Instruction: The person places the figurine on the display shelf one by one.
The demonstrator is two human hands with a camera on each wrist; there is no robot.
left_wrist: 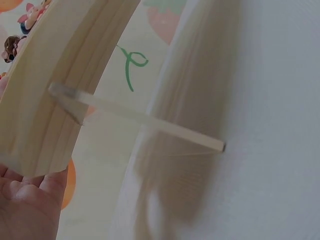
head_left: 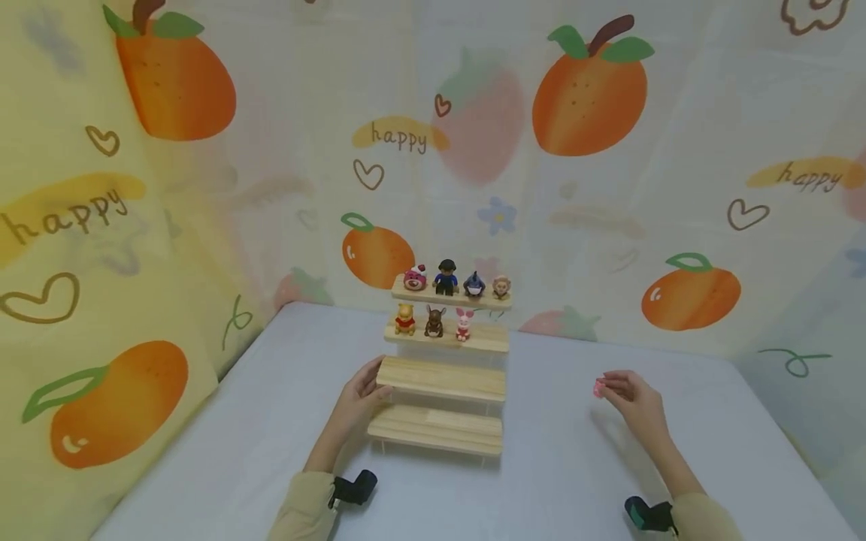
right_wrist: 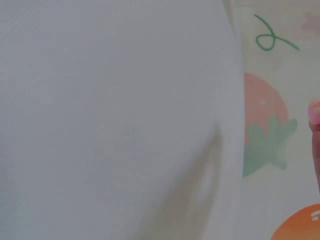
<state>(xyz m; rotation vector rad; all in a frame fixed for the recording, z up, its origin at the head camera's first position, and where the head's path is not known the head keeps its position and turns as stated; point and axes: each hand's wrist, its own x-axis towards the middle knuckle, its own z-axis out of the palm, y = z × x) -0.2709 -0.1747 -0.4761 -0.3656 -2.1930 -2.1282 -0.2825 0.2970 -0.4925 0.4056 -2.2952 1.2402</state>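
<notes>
A stepped wooden display shelf point(head_left: 443, 378) stands on the table. In the head view, my left hand point(head_left: 355, 398) grips the left end of its third board from the top. The left wrist view shows the left hand's palm point(left_wrist: 30, 207) by the board's end point(left_wrist: 45, 145), with the fingertips hidden behind it. Off to the right, my right hand point(head_left: 634, 402) pinches a small pink figurine point(head_left: 599, 388) above the table. Only a sliver of the pink figurine point(right_wrist: 314, 112) appears at the edge of the right wrist view, too little to tell its character.
Several figurines line the top board point(head_left: 453, 297), among them a donkey point(head_left: 474, 285). On the second board point(head_left: 490, 338) sit a yellow bear point(head_left: 404, 319), a brown big-eared animal point(head_left: 434, 321) and a pink piglet point(head_left: 463, 324). A fruit-printed curtain point(head_left: 291, 150) surrounds the white-covered table point(head_left: 561, 466).
</notes>
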